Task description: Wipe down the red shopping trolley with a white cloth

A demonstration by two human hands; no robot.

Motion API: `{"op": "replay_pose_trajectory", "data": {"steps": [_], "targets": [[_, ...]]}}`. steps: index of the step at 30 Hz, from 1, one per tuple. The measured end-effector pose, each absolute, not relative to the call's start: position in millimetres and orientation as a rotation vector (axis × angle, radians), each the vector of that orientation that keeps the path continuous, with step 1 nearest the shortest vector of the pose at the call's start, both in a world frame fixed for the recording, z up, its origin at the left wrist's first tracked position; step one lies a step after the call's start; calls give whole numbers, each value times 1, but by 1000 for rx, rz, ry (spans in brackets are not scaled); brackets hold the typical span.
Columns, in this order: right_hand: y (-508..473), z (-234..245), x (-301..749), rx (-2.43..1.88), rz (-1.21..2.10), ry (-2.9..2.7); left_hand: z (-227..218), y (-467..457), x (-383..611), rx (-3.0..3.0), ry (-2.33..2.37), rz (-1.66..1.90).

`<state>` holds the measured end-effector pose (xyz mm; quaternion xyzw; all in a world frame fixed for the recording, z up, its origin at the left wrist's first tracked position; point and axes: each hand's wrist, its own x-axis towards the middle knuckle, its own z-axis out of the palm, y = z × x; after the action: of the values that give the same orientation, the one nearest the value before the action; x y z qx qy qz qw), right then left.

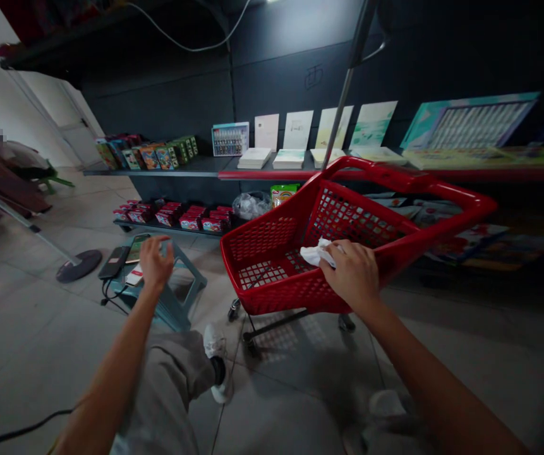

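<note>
A red mesh shopping basket on a wheeled trolley (272, 272) stands in front of me, tilted, with its long handle rising to the upper right. My right hand (353, 275) rests at the basket's near rim, with a crumpled white tissue (318, 253) pinched under its fingers. My left hand (157, 262) is raised with its fingers apart, holding nothing. Just below it is a teal plastic stool (184, 297) carrying a black phone (114, 262) and a second phone (138, 248), with a dark cable (110, 294) trailing from them.
Along the dark back wall, a long shelf (177, 167) holds boxed toys, books and display cards. A lower shelf (172, 227) holds red boxes and a plastic bag. A round-based stand (78, 265) sits on the tiled floor at left, near a door.
</note>
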<state>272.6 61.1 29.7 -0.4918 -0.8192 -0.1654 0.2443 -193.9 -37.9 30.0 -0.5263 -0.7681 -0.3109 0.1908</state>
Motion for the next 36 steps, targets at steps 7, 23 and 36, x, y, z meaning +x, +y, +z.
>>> {"op": "replay_pose_trajectory", "data": {"steps": [7,23,36], "targets": [[65,29,270,-1349,-487,-2258,-10,-69,-361,-1118,-2707,-424],[79,18,272,-1229,-618,-2255,-64,-50,-417,-1249,-2748,-185],[80,17,272,-1213,-655,-2249,-66,-54,-422,-1285,-2771,-226]]}}
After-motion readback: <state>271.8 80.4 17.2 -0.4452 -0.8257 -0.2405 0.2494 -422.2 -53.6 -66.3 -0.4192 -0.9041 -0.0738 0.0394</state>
